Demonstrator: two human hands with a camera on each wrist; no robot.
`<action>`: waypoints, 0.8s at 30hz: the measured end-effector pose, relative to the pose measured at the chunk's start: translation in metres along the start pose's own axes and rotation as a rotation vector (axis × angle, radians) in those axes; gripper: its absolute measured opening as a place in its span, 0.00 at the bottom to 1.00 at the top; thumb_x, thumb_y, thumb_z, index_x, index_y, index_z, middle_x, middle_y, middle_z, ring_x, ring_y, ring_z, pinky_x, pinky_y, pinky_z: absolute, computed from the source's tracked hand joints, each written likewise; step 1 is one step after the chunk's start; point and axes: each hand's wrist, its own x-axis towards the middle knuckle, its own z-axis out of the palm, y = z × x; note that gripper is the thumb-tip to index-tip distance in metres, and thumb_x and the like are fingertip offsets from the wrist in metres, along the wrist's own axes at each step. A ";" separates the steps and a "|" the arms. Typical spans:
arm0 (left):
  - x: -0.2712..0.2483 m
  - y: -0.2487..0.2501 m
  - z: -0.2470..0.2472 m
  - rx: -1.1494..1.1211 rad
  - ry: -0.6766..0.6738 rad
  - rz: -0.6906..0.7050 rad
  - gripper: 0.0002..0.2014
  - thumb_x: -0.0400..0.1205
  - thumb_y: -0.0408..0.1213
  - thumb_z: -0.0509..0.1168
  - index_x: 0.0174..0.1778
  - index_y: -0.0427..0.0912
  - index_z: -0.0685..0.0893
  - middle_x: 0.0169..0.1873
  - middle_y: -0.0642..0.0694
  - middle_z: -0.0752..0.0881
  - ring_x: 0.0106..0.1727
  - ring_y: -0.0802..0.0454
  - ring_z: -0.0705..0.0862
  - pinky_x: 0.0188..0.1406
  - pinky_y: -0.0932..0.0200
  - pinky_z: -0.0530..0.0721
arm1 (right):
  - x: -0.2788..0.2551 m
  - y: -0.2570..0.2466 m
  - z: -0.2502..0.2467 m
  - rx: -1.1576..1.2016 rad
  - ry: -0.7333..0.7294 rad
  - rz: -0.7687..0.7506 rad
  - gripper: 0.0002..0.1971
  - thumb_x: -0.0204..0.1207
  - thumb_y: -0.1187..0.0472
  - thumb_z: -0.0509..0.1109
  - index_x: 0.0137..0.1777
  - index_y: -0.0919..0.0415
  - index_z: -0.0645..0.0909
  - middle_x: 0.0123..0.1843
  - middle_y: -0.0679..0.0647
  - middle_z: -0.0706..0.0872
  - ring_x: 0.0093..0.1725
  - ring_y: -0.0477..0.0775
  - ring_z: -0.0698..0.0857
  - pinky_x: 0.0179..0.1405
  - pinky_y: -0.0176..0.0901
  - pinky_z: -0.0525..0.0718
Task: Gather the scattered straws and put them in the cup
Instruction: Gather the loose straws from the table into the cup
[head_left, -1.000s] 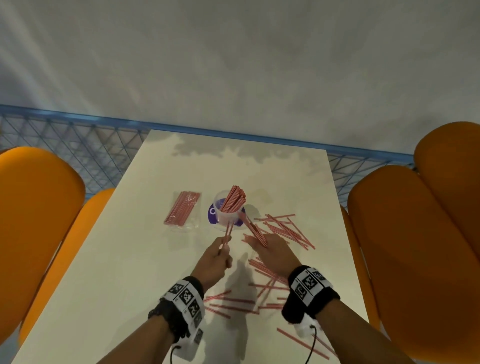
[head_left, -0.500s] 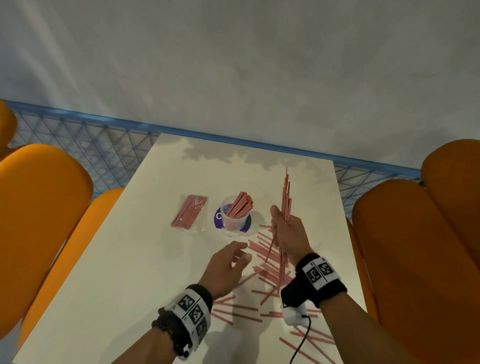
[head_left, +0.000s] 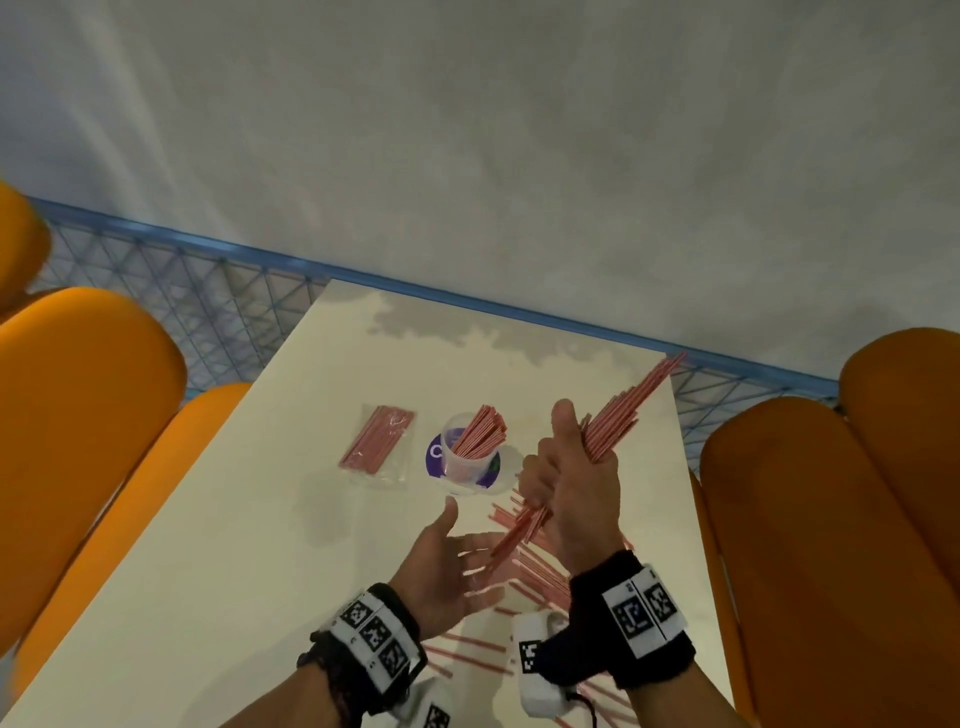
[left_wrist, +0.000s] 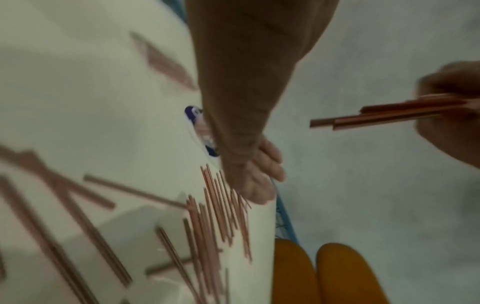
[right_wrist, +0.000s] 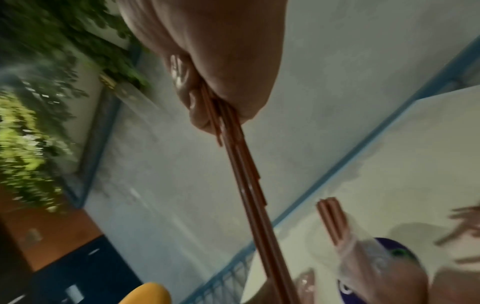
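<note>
My right hand (head_left: 571, 488) grips a bundle of red straws (head_left: 621, 410) above the table, tilted up to the right; the same bundle (right_wrist: 244, 170) runs out of its curled fingers in the right wrist view. My left hand (head_left: 452, 566) is open, palm up, just below the bundle's lower ends. A clear cup (head_left: 470, 457) with several straws in it stands on a purple coaster to the left of my right hand. Several loose straws (head_left: 535, 566) still lie on the white table (head_left: 260, 519), also as loose straws (left_wrist: 221, 216) in the left wrist view.
A clear packet of straws (head_left: 376, 439) lies left of the cup. Orange chairs (head_left: 88, 426) flank the table on both sides. A blue railing (head_left: 208, 270) runs behind the table's far edge.
My right hand has lifted a bundle of straws off the table and tilted it to the right. My left hand let go of its straws and turned palm up under the bundle.
</note>
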 end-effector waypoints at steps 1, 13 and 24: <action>-0.004 -0.001 0.000 -0.112 -0.095 -0.037 0.43 0.79 0.68 0.56 0.67 0.27 0.79 0.63 0.30 0.83 0.66 0.31 0.81 0.68 0.40 0.75 | -0.005 -0.005 0.006 -0.009 -0.038 -0.035 0.27 0.82 0.50 0.64 0.21 0.51 0.63 0.17 0.48 0.61 0.18 0.48 0.58 0.20 0.40 0.61; -0.033 0.003 0.015 -0.406 -0.402 -0.024 0.39 0.79 0.64 0.59 0.63 0.25 0.78 0.61 0.26 0.82 0.64 0.30 0.81 0.68 0.34 0.77 | -0.028 0.013 0.031 -0.125 -0.188 -0.079 0.29 0.79 0.49 0.69 0.27 0.70 0.63 0.19 0.57 0.60 0.20 0.53 0.58 0.22 0.45 0.62; -0.035 -0.001 0.019 -0.426 -0.390 -0.012 0.39 0.79 0.63 0.60 0.63 0.26 0.81 0.61 0.27 0.82 0.64 0.30 0.81 0.63 0.32 0.80 | -0.033 0.010 0.032 -0.139 -0.183 -0.079 0.30 0.77 0.49 0.67 0.27 0.71 0.60 0.23 0.64 0.55 0.22 0.56 0.53 0.23 0.48 0.55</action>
